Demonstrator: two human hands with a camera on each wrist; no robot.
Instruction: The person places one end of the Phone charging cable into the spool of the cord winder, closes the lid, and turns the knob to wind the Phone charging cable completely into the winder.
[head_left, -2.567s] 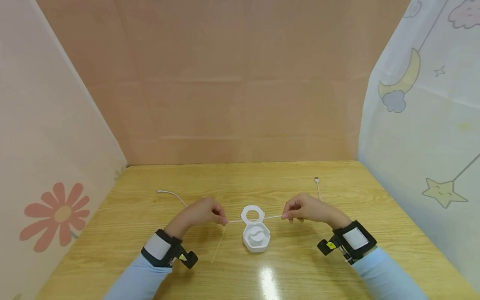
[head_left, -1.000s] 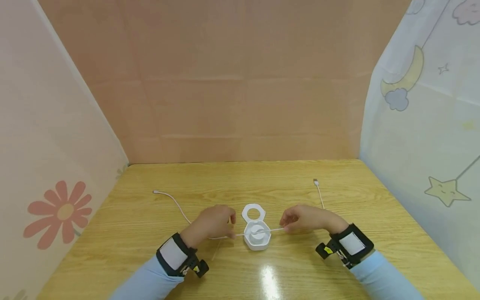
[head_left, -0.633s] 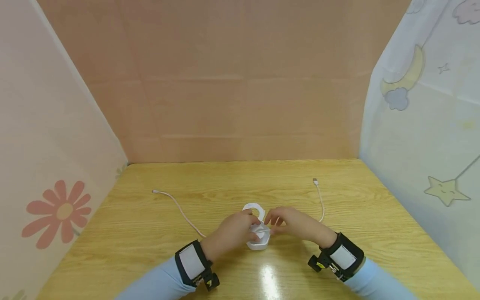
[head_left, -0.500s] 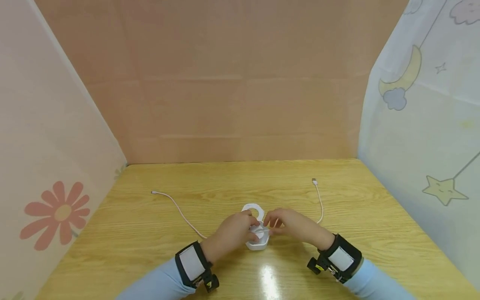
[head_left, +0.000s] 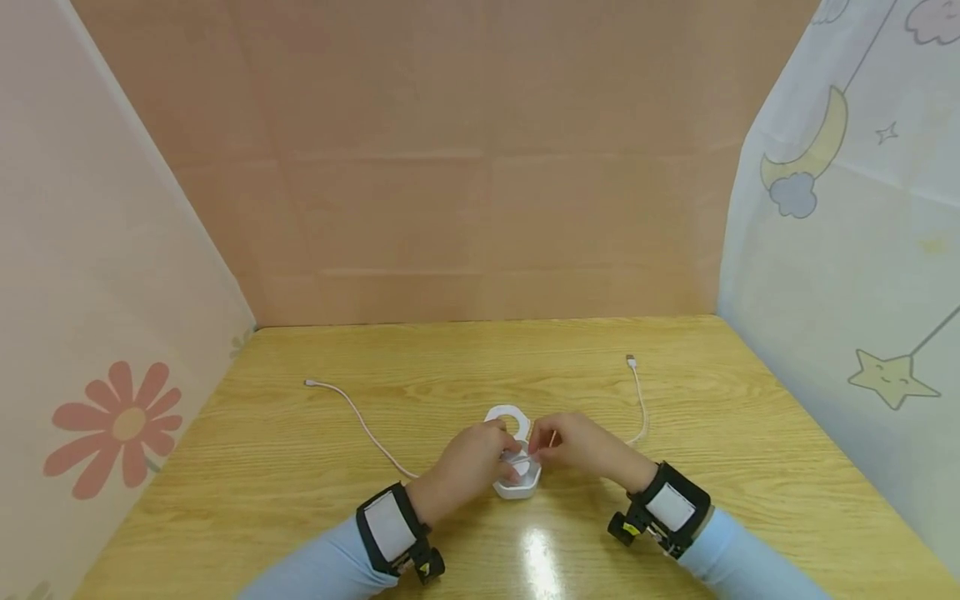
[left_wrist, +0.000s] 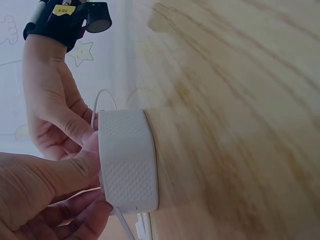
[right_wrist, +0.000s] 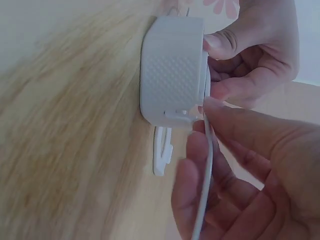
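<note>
two hands — left hand (head_left: 467, 467), right hand (head_left: 576, 443) — pinching thin white cable (right_wrist: 204, 200), dimpled octagonal case (left_wrist: 128, 157)

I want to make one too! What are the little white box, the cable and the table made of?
The box looks like hard matte plastic: moulded shape, tiny raised dots on its side. The cable seems to be soft rubbery plastic, since it curves loosely. The table looks like wood or a wood-look top: grain lines under a glossy finish that reflects light.

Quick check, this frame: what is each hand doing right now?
Left hand: fingers pressing the white cable into the white case.
Right hand: pinches the white cable.
</note>
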